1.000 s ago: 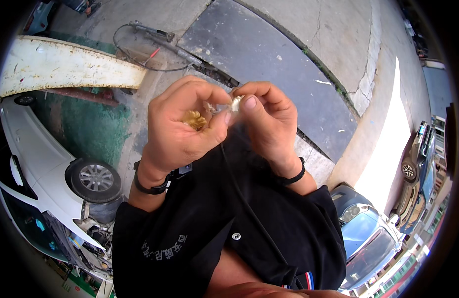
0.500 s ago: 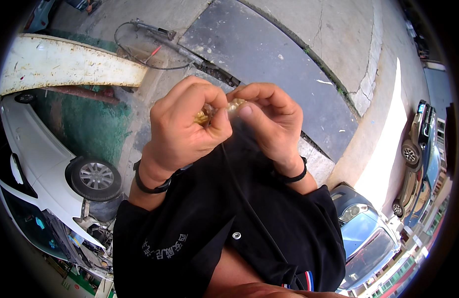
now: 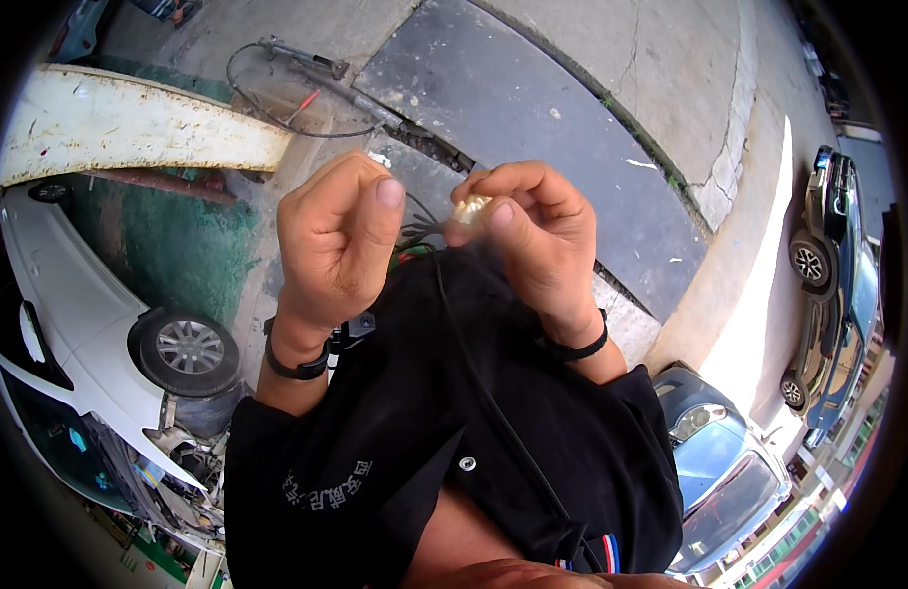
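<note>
Up high, a small white plug (image 3: 470,209) sits pinched in the fingers of the right hand (image 3: 532,245), with thin wires (image 3: 419,228) running from it to the left hand (image 3: 336,245). That hand is curled shut just beside the plug. Below the plug hangs a black shirt (image 3: 414,432). Left of it sits a white car (image 3: 90,334).

Sitting off to the left: white car (image 3: 71,324) with a dark wheel (image 3: 184,348), under a chipped cream beam (image 3: 130,123). Lying up top on cracked concrete: a looped cable (image 3: 277,93). Parking on the right: blue car (image 3: 719,466) and dark car (image 3: 832,255).
</note>
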